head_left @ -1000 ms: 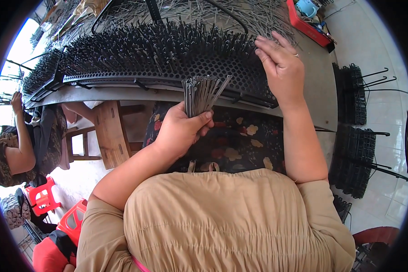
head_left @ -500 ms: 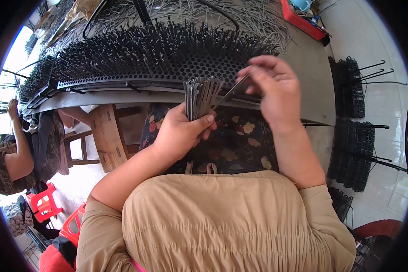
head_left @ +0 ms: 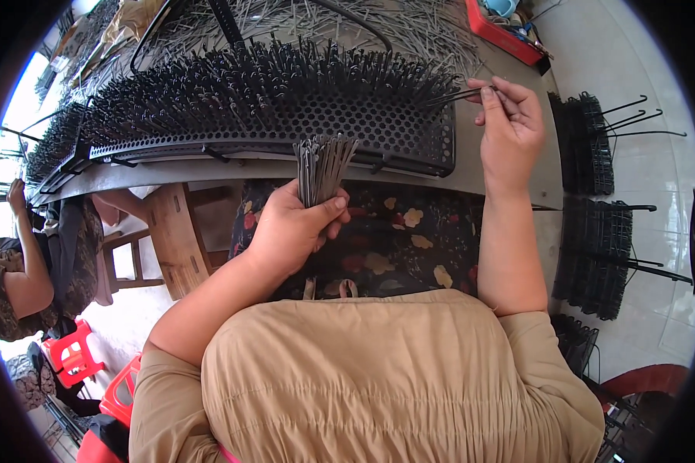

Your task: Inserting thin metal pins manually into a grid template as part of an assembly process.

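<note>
My left hand [head_left: 286, 231] is closed around an upright bundle of thin grey metal rods [head_left: 323, 171], whose small bent ends fan out at the top. It holds them in front of the black perforated rack [head_left: 347, 116]. Off to the right, my right hand [head_left: 511, 137] pinches a thin metal rod [head_left: 462, 96] between thumb and fingers. That rod points left over the rack's right end; whether its tip sits in a hole, I cannot tell. Many dark hook-ended rods [head_left: 208, 96] stand in the rack's holes, densest toward the back and left.
Loose grey rods [head_left: 432, 38] lie scattered on the table behind the rack. A red tray [head_left: 510, 35] stands at the back right. Black racks of hooked wires [head_left: 591, 147] hang along the right side. A wooden stool [head_left: 176, 235] and another person [head_left: 35, 262] are at the left.
My right hand has gone from beside the bundle rightward and away, carrying a rod to the rack's right end. The left hand keeps its grip on the bundle. The view has shifted slightly.
</note>
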`<state>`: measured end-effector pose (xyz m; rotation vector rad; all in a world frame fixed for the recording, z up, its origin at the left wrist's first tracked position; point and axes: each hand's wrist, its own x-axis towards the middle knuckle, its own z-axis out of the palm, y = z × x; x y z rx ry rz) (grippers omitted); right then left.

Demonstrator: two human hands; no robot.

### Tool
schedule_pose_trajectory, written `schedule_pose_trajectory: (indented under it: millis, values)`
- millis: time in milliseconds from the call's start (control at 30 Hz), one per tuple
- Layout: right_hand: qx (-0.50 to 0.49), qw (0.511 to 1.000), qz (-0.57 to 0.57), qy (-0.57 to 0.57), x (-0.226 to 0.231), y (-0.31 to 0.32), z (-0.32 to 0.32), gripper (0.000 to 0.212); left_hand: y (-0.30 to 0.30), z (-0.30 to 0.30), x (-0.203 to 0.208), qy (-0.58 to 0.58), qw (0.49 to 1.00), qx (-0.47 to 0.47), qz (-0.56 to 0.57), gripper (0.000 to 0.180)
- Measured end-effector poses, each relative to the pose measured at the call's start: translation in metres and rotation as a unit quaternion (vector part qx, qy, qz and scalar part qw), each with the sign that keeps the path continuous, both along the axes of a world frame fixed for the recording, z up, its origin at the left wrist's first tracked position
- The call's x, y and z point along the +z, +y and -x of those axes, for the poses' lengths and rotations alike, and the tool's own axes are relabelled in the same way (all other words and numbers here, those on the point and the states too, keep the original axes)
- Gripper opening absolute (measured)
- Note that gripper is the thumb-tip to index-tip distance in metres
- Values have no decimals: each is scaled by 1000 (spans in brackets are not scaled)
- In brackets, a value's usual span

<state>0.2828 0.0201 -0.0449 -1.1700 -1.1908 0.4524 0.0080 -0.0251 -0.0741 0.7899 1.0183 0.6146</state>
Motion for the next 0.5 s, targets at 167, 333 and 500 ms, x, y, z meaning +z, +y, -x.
schedule_pose_trajectory:
  millis: [167,333,500]
  values:
    - [38,992,-38,-110,-7,1,8,11,1,0,0,-1,1000,-2,0,9]
    - [42,977,-65,-197,2,11,20,12,1,-1,0,12,1000,-1,1,8]
    - [-1,933,-90,-347,5,19,21,16,0,0,2,-14,1000,10,-3,8]
